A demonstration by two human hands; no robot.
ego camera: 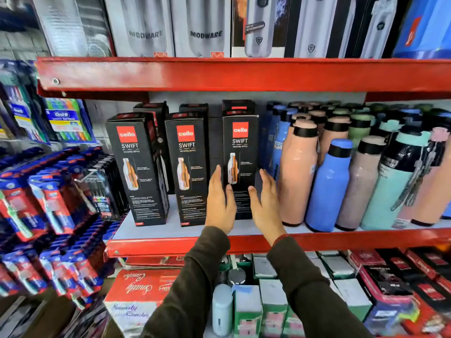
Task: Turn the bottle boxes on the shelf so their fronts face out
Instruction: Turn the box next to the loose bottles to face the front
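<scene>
Three black Cello Swift bottle boxes stand upright in the front row of the middle shelf (170,230), printed fronts facing out: a left box (138,167), a middle box (189,164) and a right box (240,152). More black boxes (156,111) stand behind them. My left hand (220,200) lies flat against the right box's left side, thumb on its front. On the other side, my right hand (264,203) is against the box's right side, thumb on the front. Both hands' fingers are straight, clasping the box between them. The box's base rests on the shelf.
Loose pink, blue and mint bottles (329,181) crowd the shelf just right of the box. Modware boxes (202,25) fill the shelf above its red edge (219,74). Toothbrush packs (48,196) hang at the left. Cartons (141,291) sit on the shelf below.
</scene>
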